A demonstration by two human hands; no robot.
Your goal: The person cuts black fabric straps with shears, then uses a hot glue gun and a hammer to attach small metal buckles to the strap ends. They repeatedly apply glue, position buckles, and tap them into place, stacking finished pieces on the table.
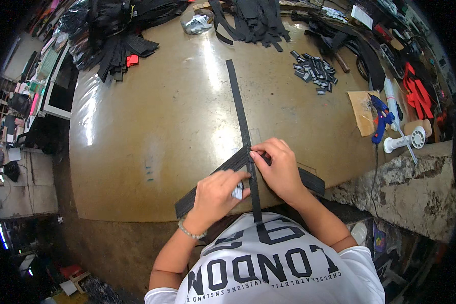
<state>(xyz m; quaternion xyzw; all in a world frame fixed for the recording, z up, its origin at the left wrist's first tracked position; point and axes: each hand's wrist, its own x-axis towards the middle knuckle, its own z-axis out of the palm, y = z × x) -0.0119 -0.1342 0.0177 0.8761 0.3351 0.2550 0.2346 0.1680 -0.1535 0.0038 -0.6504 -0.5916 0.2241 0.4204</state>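
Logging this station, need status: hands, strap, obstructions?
Right hand pinching at junction of flat black webbing strap and angled black bands. Left hand: small whitish object in grip. No obstruction seen; blue glue gun off right.

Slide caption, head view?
Right hand pinches black straps where they meet; left hand holds a small pale item over a brown worktable.

One left hand [215, 195] and one right hand [278, 169], making two; one bracelet [191, 234]; one small pale item [237, 191]. One narrow black strap [236, 96]. Two stretches of wider black band [187, 202], though whether they join cannot be told. One surface [177, 101], one blue glue gun [383, 118], one white spool [403, 141]. Dozens of small dark pieces [315, 70] overlap in one pile, too jumbled for an exact count.
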